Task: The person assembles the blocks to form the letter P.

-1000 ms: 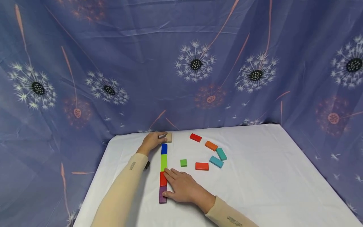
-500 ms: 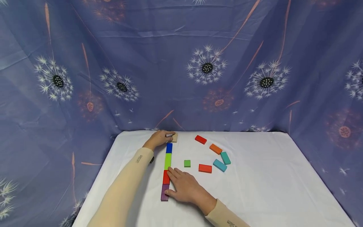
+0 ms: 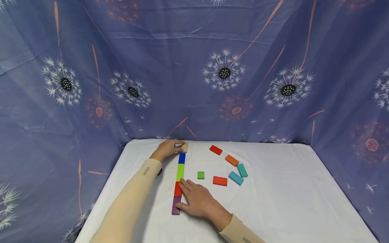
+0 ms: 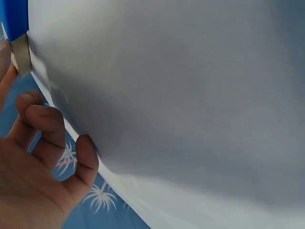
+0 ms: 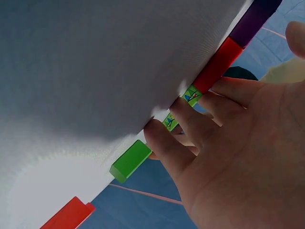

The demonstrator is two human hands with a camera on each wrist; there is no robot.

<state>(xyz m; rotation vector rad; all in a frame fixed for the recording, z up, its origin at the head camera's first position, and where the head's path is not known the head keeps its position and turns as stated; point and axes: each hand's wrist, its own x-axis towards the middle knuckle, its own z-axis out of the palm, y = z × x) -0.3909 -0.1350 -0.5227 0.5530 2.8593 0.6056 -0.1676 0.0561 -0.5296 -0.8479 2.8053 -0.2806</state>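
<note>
A row of flat blocks runs away from me on the white table (image 3: 273, 202): purple (image 3: 176, 205), red (image 3: 178, 189), lime green (image 3: 180, 172), blue (image 3: 181, 158). At its far end my left hand (image 3: 178, 146) pinches a beige block (image 3: 185, 147) just beyond the blue one. The left wrist view shows that beige block (image 4: 21, 55) against the blue block (image 4: 14, 19), with my other fingers (image 4: 47, 129) curled. My right hand (image 3: 183, 195) lies flat beside the row, its straight fingers touching the red and purple blocks; the right wrist view shows the red block (image 5: 219, 64) at those fingers (image 5: 186, 124).
Loose blocks lie right of the row: a small green one (image 3: 201, 175), a red one (image 3: 219, 181), a cyan one (image 3: 235, 178), a teal one (image 3: 242, 170), an orange one (image 3: 232, 160) and a far red one (image 3: 215, 150). Blue dandelion-print cloth (image 3: 212, 67) hangs behind the table.
The beige block under my left hand has slid slightly left, closer to the row's line. My right hand has stayed put; the head view has shifted.
</note>
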